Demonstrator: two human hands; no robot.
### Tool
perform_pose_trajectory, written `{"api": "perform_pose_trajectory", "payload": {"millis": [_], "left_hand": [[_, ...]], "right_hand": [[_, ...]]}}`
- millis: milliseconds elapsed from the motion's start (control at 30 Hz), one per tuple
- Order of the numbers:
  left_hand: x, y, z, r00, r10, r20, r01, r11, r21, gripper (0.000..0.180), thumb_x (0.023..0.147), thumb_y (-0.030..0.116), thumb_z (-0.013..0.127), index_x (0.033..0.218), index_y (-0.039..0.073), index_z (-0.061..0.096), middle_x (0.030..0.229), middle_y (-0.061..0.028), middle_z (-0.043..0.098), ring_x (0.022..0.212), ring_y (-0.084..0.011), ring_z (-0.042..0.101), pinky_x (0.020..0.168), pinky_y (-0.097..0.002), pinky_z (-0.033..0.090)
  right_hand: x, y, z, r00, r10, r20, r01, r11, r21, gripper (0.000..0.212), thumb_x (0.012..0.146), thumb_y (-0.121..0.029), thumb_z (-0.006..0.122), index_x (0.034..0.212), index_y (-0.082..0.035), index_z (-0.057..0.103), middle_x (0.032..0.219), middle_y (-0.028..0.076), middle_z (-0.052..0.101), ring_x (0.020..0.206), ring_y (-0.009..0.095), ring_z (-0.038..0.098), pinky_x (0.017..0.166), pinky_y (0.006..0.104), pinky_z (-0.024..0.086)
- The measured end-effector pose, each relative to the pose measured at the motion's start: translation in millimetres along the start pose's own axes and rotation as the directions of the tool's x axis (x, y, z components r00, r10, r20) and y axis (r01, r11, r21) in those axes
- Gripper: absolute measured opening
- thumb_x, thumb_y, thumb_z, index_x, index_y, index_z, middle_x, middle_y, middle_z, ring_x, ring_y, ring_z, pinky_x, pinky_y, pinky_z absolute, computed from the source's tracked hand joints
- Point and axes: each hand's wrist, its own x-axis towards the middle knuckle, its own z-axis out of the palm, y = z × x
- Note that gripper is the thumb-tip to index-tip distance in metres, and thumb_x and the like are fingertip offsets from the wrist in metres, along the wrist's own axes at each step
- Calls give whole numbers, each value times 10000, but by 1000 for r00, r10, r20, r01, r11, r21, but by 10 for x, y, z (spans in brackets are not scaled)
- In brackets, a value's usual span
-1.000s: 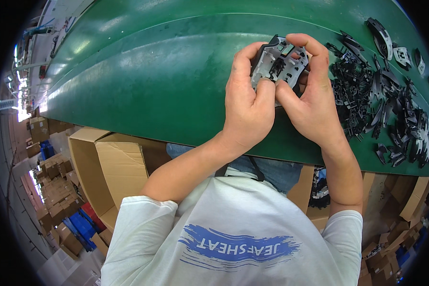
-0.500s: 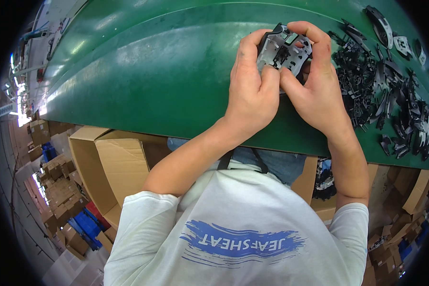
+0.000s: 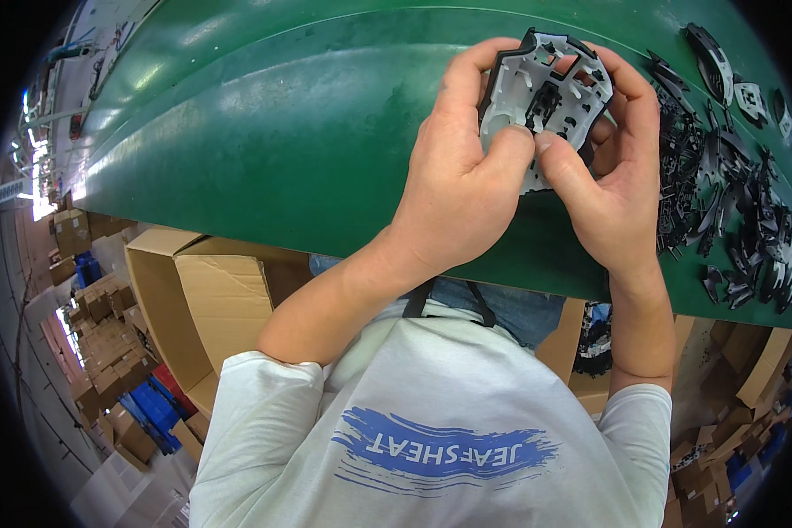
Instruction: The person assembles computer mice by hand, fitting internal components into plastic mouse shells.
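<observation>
"How's the grip?"
"Left hand [image 3: 462, 180] and right hand [image 3: 625, 189] are both wrapped around the grey-and-black plastic shell [image 3: 512, 95], thumbs inside, probably to steady it and reach its black insert [image 3: 546, 99]."
"And beyond the shell?"
"Green counter [image 3: 282, 158] underneath, black plastic parts [image 3: 744, 207] heaped to its right. Nearer the wearer, a white shirt [image 3: 449, 365] carries lettering on a blue patch [image 3: 396, 435]."

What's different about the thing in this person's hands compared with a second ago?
The grey-and-black shell has moved right and toward the picture's top, and looks larger, perhaps raised toward the camera. The right hand's index finger, earlier over its top edge, is now behind it. The left hand keeps its hold; the pile of black parts looks unchanged.
</observation>
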Motion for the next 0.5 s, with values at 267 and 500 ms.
{"api": "perform_pose_trajectory", "payload": {"millis": [267, 500], "left_hand": [[-52, -261, -7, 980, 199, 4, -192, 944, 268, 561, 939, -31, 510, 1493, -46, 428, 1264, -257, 661, 1121, -374, 693, 1011, -460, 538], [-65, -306, -16, 981, 191, 20, -191, 961, 200, 563, 935, -37, 505, 1492, -44, 421, 1275, -254, 640, 1126, -374, 678, 1012, -462, 533]], "right_hand": [[-3, -87, 29, 986, 153, 72, -138, 974, -181, 645, 903, -35, 681, 1504, -22, 447, 992, 141, 729, 836, 225, 751, 781, 360, 609], [-20, -45, -23, 982, 141, 129, -107, 965, -239, 637, 894, -39, 689, 1485, -17, 451, 996, 162, 731, 788, 229, 743, 704, 366, 587]]}}
